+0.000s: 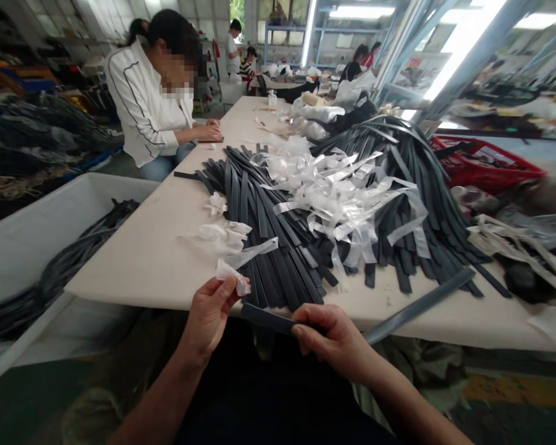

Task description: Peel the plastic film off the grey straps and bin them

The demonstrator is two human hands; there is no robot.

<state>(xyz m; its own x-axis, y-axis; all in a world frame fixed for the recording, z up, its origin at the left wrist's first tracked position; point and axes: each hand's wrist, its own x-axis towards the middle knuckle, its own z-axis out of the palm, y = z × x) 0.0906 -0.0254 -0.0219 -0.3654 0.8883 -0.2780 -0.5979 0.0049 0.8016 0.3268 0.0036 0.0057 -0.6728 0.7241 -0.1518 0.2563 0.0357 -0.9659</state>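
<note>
- The left hand (215, 306) pinches a crumpled white scrap (231, 276) between thumb and fingers, bunched small, seemingly for fingertip control.
- The right hand (328, 334) grasps a dark flat strip (267, 317) near one end, apparently steadying the tip that points toward the left hand; its other end lies on the table (139, 259), right of the right hand.
- Piled dark strips (278, 266) lie just beyond both hands, probably for easy reach.
- Translucent film strips (338, 191) lie on the pile beyond the right hand.

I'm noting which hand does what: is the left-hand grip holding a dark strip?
No, the left-hand grip pinches a crumpled white scrap, while the dark strip is held in the right-hand grip.
</note>
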